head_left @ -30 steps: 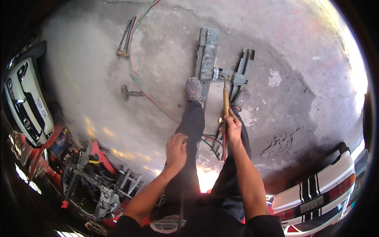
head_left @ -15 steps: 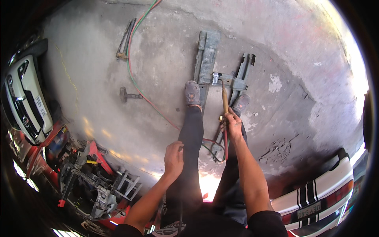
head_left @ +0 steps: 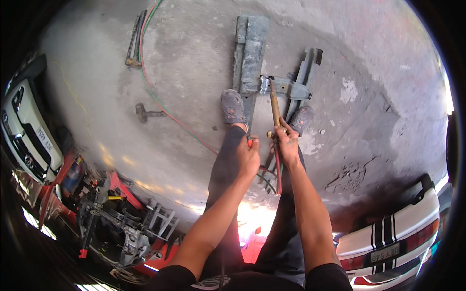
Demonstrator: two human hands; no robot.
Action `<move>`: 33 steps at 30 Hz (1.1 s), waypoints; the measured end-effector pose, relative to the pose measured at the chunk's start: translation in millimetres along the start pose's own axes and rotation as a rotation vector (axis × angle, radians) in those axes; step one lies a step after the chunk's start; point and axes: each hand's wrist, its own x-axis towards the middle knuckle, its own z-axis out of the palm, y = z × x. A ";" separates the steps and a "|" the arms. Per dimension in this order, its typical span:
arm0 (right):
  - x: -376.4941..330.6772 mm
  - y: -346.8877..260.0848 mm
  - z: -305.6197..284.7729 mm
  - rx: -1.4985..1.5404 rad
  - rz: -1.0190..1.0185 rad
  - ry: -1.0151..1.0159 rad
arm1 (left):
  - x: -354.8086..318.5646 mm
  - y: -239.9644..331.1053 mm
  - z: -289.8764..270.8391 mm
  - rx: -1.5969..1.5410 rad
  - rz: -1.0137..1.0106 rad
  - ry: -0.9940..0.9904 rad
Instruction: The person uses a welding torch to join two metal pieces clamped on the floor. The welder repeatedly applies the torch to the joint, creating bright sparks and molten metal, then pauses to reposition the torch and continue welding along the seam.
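The right hand (head_left: pixel 288 145) has its grip closed around a brass gas torch (head_left: pixel 275 105), its tip at the crosspiece (head_left: pixel 284 88) of a grey steel frame (head_left: pixel 253 48) on the concrete floor (head_left: pixel 194 63). The left hand (head_left: pixel 249 156) grips a small orange object (head_left: pixel 250 142), mostly hidden; a hammer (head_left: pixel 141 113) lies farther left

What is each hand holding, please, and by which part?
The right hand grips a brass-coloured torch by its rear; the left hand holds a small orange object, which part unclear.
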 end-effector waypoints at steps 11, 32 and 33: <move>-5.7 19.8 19.4 -0.033 0.001 0.091 | 47.5 -33.0 14.4 -0.093 -0.210 -0.008; -6.5 8.8 4.6 -0.165 0.009 0.117 | 39.1 -13.8 32.7 -0.292 -0.393 -0.144; -5.8 11.7 3.4 -0.169 0.000 0.117 | 39.0 -13.4 33.2 -0.290 -0.390 -0.144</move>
